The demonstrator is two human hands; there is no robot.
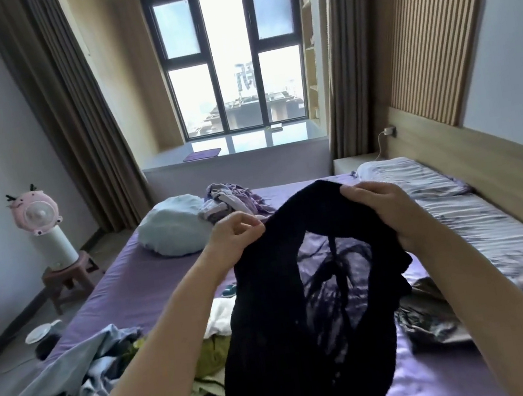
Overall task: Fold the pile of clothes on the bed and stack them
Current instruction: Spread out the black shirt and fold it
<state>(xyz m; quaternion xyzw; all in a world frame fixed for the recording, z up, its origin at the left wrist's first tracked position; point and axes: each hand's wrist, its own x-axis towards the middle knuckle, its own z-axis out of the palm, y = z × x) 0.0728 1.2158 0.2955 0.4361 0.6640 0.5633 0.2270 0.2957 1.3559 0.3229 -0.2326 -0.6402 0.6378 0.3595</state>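
Observation:
I hold a black, partly sheer garment (273, 331) up over the purple bed (137, 284). My left hand (237, 235) pinches its top edge on the left, and my right hand (387, 209) grips the top edge on the right. The cloth hangs down between my forearms, with thin black straps dangling in its opening. Under it lies a loose pile: a light blue garment (61, 390) at the near left, a yellow-green piece (215, 354), a white piece (220, 316) and a dark patterned piece (431, 318) to the right.
A pale blue cushion (173, 228) and a bunch of lilac clothes (233, 198) lie at the bed's far end. A striped quilt (481, 226) runs along the right side by the wooden headboard. On the floor at left, a pink fan (42, 227) stands on a small stool (68, 277).

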